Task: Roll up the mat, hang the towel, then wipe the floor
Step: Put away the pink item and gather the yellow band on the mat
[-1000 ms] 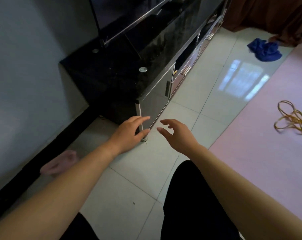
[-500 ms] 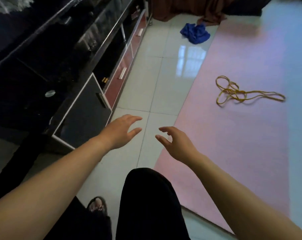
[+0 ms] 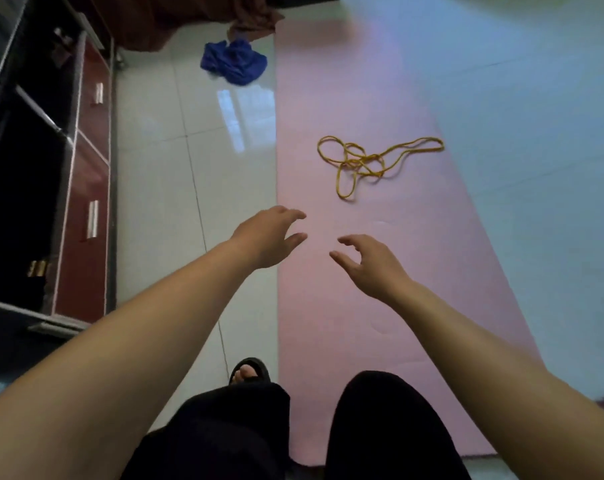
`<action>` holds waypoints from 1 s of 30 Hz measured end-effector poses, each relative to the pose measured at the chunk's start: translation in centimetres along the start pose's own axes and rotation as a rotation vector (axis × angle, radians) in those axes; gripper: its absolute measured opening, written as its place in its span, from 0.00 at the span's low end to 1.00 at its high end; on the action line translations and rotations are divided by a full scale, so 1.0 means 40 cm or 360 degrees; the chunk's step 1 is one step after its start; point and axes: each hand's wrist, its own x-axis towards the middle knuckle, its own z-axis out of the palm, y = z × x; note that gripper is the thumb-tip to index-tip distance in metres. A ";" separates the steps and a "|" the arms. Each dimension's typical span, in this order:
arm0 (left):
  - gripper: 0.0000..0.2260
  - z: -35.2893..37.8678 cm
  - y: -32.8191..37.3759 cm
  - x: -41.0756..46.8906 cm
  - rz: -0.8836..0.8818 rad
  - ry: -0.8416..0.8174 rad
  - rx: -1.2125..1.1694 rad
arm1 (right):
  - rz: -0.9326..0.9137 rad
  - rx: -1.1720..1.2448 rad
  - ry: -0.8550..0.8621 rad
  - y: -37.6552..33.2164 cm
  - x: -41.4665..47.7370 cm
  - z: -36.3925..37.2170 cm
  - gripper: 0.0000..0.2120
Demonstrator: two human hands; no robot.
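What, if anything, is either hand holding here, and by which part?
Nothing is held. The left hand and right hand are both empty, fingers loosely open.

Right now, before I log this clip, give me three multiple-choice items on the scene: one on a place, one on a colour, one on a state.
1. Where does the tangled yellow cord lie?
A. on a table
B. on the long pink mat
C. in a basket

2. What colour is the crumpled cloth on the glossy white floor tiles?
A. blue
B. green
C. red

3. How are the left hand and right hand?
A. both grip the mat
B. the left pinches the cord
C. both empty, fingers loosely spread

Answers:
1 B, all the cord's loops rest on the pink surface.
2 A, it shows deep blue against the pale tiles.
3 C, both hands are held out with nothing in them.
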 end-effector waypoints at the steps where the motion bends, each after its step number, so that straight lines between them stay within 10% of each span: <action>1: 0.21 0.013 -0.012 0.036 0.0034 0.0000 -0.0003 | 0.0030 -0.0008 0.0014 0.011 0.029 0.009 0.22; 16: 0.22 0.322 -0.256 0.458 0.0191 -0.0267 0.0089 | 0.0439 -0.0153 0.0101 0.268 0.425 0.278 0.24; 30: 0.22 0.540 -0.248 0.832 0.0152 0.0056 0.0076 | 0.0566 -0.0632 0.0019 0.496 0.669 0.407 0.33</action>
